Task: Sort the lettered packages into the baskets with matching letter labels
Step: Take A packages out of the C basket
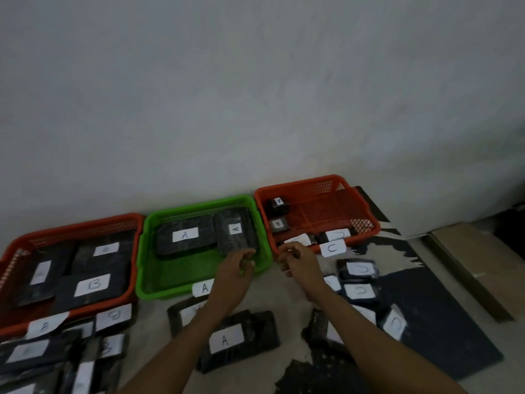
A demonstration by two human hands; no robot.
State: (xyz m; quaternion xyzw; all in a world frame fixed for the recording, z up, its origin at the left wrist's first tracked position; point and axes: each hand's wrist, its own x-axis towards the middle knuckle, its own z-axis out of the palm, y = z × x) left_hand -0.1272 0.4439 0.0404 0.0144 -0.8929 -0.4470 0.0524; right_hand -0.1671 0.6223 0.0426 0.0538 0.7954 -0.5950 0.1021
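Note:
Three labelled baskets stand along the wall: an orange B basket point(85, 220), a green A basket point(199, 203) and an orange C basket point(312, 180). The green one holds two black packages labelled A, one flat point(184, 234) and one lying partly over it point(235, 228). My left hand point(238, 265) grips the near end of that second A package, fingers on top and thumb beneath. My right hand point(295, 260) hovers at the C basket's front-left corner with loosely curled fingers and holds nothing. Another A package point(227, 339) lies on the floor between my forearms.
Several B packages fill the B basket, and more lie loose at the lower left point(113, 315). Loose C packages point(359, 291) lie right of my right arm on a dark mat point(443, 322). Small black packages point(279, 201) sit in the C basket. Flat cardboard point(483, 265) lies far right.

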